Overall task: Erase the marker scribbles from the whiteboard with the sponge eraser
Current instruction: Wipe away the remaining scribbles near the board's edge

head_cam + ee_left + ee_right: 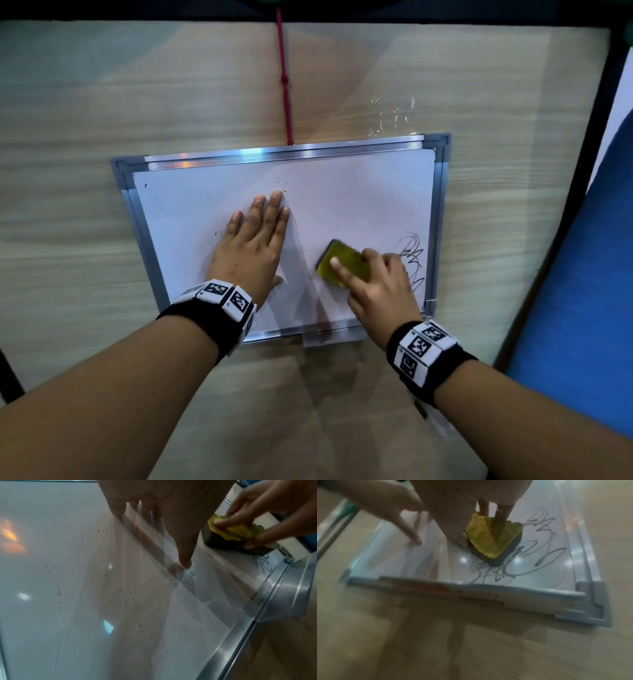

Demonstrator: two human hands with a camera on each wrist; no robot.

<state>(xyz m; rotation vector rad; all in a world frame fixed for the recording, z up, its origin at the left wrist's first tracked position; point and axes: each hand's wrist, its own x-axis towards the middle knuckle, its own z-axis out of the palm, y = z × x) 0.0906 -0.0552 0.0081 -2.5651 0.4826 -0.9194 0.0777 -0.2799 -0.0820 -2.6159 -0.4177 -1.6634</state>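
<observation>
Sponge eraser (344, 263) under right hand (382, 287), long axis diagonal beside scribbles (412, 260)

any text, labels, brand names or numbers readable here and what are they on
Nothing can be read with certainty.
Label strip on the whiteboard frame: a row of spaced capitals beside red blocks, too blurred to read.
Wristband on the left hand: black-and-white square marker codes with tiny characters, too small to read.
Wristband on the right hand: the same.
Marker scribbles: loops only, no words.

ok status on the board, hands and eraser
Left hand flat on whiteboard, steadying. Right hand grips sponge eraser on board. Scribbles remain by right edge. Nothing in the way.
</observation>
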